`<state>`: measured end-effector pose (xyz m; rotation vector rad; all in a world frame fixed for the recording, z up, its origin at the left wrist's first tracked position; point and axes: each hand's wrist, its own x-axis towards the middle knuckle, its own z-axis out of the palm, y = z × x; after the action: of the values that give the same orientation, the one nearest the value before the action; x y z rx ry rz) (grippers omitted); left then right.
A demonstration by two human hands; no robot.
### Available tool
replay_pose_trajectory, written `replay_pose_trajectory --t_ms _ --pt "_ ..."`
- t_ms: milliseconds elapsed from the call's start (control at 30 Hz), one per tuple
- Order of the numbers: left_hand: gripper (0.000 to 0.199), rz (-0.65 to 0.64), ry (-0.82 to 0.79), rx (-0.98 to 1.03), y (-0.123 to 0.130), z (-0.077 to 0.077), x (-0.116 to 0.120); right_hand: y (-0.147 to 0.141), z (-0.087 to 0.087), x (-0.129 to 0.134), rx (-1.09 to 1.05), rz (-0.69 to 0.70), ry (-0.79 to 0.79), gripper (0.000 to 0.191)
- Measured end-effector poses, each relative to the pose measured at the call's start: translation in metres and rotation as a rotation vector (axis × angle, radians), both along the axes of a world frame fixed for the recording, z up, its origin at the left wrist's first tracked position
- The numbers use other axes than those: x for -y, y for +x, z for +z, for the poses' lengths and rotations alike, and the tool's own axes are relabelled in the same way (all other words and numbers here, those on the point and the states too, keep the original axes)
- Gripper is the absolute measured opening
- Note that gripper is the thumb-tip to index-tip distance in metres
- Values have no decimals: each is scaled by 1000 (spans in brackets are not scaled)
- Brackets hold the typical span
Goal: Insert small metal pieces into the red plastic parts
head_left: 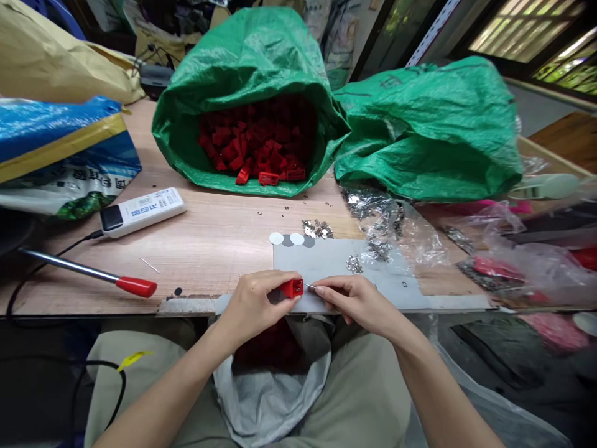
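Near the table's front edge, my left hand pinches a small red plastic housing, its open end turned to the right. My right hand grips a thin metal piece between thumb and fingertips, its tip at or just short of the housing's opening; I cannot tell whether they touch. Under both hands lies a grey mat, with a small pile of metal parts on it. Another metal pile sits just behind the mat. A pale bag with dark red contents hangs open at my lap.
A green sack full of red housings lies open at the back; a second green sack is right of it. Clear plastic with metal parts lies right. A white power bank and red-handled lever are left.
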<state>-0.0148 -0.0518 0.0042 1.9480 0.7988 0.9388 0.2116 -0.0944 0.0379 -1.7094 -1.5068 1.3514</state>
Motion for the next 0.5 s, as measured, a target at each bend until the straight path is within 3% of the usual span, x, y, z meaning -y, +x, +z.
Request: replay_pose_trajectory --t_ms 300,500 --pt "31 4 -29 -15 0 -1 -3 -7 3 -4 69 49 98 33" --pt "31 -4 -6 -53 1 -1 -4 -9 13 -20 217 185 132 27"
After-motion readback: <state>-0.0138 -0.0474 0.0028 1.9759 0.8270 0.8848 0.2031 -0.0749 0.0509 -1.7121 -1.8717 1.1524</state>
